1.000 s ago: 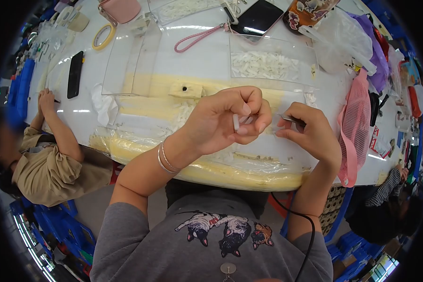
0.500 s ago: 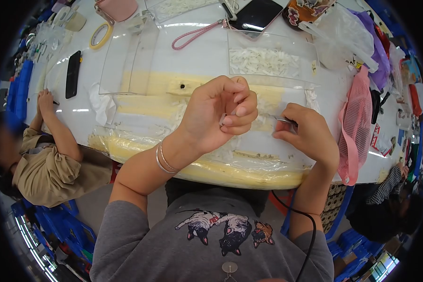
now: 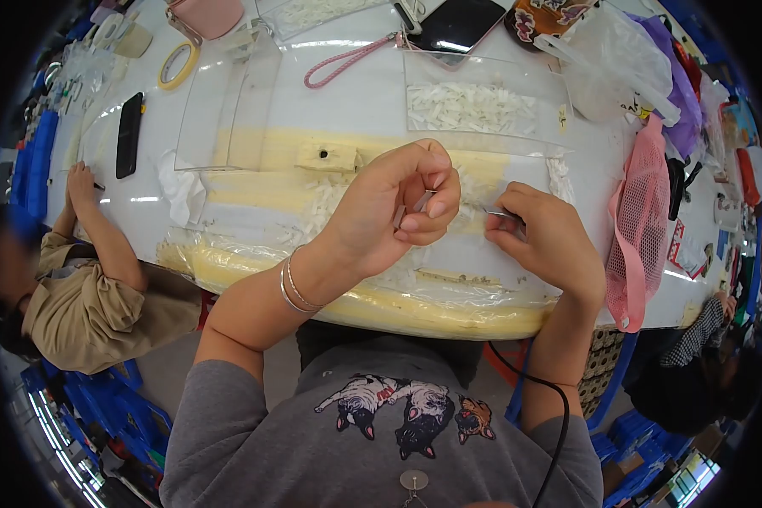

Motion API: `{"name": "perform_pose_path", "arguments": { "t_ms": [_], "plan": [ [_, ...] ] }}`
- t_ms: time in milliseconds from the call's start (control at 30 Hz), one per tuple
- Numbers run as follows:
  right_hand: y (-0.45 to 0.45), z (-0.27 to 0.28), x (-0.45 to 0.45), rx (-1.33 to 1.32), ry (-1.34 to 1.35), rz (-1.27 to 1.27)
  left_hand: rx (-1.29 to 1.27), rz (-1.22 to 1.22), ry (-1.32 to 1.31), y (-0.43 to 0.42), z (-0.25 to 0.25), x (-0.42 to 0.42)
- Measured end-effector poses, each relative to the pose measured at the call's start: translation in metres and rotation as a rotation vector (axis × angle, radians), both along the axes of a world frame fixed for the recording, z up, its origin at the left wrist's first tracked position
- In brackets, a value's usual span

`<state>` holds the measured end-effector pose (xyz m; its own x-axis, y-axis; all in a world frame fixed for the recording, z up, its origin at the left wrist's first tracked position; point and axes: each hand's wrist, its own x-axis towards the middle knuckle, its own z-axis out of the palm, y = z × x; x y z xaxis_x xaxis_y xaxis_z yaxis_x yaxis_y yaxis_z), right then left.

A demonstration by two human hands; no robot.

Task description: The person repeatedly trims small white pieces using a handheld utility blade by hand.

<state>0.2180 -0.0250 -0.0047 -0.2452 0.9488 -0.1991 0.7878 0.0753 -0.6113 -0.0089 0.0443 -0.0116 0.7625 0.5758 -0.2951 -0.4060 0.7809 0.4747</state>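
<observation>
My left hand (image 3: 394, 203) is raised over the table's near side, palm turned up and fingers curled. Small pale strips (image 3: 421, 201) show between its fingers and palm. To its right, my right hand (image 3: 546, 233) pinches a thin, shiny metal tool (image 3: 504, 213) between thumb and forefinger, with the tip pointing at the left hand. The tool's exact kind cannot be made out. Beyond both hands, a clear tray (image 3: 554, 127) holds a heap of small white strips (image 3: 470, 108). More white pieces (image 3: 320, 207) lie on the table behind my left wrist.
A yellowish block with a hole (image 3: 330, 156) sits behind my left hand. A clear plastic box (image 3: 220, 110), tape roll (image 3: 179, 66) and black phone (image 3: 130, 135) are leftward. A pink mesh bag (image 3: 639, 229) lies at right. Another person's hands (image 3: 80, 182) rest at far left.
My right hand has shifted slightly left, and its metal tool now shows more fully. My left hand stays nearly in place, with the pale strips in it more visible.
</observation>
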Motion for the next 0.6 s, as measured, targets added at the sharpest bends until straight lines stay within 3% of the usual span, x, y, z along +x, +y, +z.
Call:
{"name": "perform_pose_path", "arguments": {
  "t_ms": [300,467,600],
  "plan": [
    [0.003,-0.002,-0.001,0.062,0.069,-0.040,0.024,-0.082,0.107,-0.002,0.000,0.001],
    [0.005,0.006,0.000,-0.019,0.468,-0.146,0.332,-0.175,0.287,-0.011,0.009,0.006],
    [0.007,-0.003,0.001,0.087,0.345,-0.174,0.504,-0.140,0.373,-0.015,0.001,0.009]
  ]
}}
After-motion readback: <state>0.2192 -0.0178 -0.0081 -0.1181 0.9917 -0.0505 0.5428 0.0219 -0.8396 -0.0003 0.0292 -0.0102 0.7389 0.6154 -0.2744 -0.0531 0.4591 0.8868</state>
